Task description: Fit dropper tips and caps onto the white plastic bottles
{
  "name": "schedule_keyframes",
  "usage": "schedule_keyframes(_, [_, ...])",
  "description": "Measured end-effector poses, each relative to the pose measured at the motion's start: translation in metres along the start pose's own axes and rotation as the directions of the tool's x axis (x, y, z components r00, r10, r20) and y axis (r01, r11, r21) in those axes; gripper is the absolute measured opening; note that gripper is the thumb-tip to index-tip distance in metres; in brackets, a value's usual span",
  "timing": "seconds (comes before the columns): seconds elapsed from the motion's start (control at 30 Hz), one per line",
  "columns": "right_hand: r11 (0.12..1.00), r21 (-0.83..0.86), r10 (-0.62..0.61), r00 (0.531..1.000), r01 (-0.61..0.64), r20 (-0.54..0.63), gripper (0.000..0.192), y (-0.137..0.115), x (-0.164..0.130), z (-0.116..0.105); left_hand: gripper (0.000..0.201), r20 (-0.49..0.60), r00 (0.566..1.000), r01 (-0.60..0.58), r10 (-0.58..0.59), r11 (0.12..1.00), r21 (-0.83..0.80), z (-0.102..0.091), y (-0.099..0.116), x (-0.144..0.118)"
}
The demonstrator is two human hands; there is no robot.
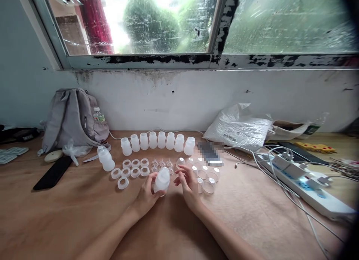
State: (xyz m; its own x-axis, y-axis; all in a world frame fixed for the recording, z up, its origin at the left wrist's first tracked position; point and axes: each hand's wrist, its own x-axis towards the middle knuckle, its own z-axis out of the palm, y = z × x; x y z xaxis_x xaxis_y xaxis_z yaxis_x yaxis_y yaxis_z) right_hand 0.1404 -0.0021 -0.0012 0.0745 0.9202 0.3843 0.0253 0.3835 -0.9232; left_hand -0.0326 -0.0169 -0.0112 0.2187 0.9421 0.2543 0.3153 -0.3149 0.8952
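Observation:
My left hand (150,193) is closed around a small frosted baby bottle (162,180), which is tilted and appears to have a cap over its top. To the right of it, my right hand (188,186) is apart from the bottle, fingers loosely bent and spread, with nothing visible in them. Several white screw rings (126,172) lie left of the bottle. Behind it are clear nipples (162,163), partly hidden by the hands. Transparent caps (208,187) lie beside my right hand. A capped bottle (106,158) stands at the left.
A curved row of several open-topped bottles (153,140) stands at the back. A black phone (53,173), a grey backpack (71,118) and a drink bottle (98,115) are at the left. On the right are a silvery plastic bag (238,127), a power strip (314,191) and loose cables.

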Motion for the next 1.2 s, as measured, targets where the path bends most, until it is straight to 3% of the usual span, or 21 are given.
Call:
schedule_keyframes(0.13, [0.997,-0.075,0.009,0.999,-0.006,0.045,0.024,-0.002,-0.004,0.002,0.064,-0.014,0.999,0.044,-0.042,0.988,0.147,-0.006,0.014,-0.008])
schedule_keyframes(0.27, [0.994,-0.104,0.02,0.997,-0.013,0.069,0.024,-0.001,-0.006,0.003,0.076,-0.113,0.991,-0.025,0.067,0.943,0.332,-0.024,0.042,-0.01])
schedule_keyframes(0.33, [0.994,-0.111,0.02,0.997,-0.012,0.078,0.025,0.001,-0.006,0.004,0.065,-0.111,0.984,-0.085,0.139,0.917,0.391,-0.033,0.058,-0.006])
schedule_keyframes(0.47, [0.992,-0.125,0.013,0.997,-0.003,0.079,0.025,0.002,-0.007,0.005,0.036,0.038,0.984,-0.168,0.174,0.832,0.528,-0.047,0.081,0.011])
schedule_keyframes(0.6, [0.988,-0.154,0.012,0.997,0.0,0.076,0.026,0.0,-0.007,0.003,0.032,0.107,0.981,-0.191,0.159,0.749,0.635,-0.074,0.095,0.033])
schedule_keyframes(0.8, [0.978,-0.21,-0.003,0.998,0.017,0.069,0.025,-0.001,-0.004,-0.001,0.037,-0.128,0.989,0.046,0.073,0.674,0.737,-0.147,0.103,0.065])
schedule_keyframes(0.9, [0.974,-0.227,-0.009,0.998,0.024,0.066,0.024,0.001,-0.003,-0.001,0.042,-0.25,0.968,0.228,-0.034,0.544,0.808,-0.176,0.095,0.079])
schedule_keyframes(1.03, [0.966,-0.25,-0.042,0.995,0.063,0.09,0.022,0.004,-0.003,0.0,0.042,-0.368,0.919,0.394,-0.142,0.384,0.835,-0.192,0.073,0.093])
schedule_keyframes(1.2, [0.944,-0.307,-0.09,0.99,0.12,0.112,0.021,0.003,-0.003,0.0,0.04,-0.402,0.893,0.45,-0.205,0.346,0.823,-0.19,0.052,0.101])
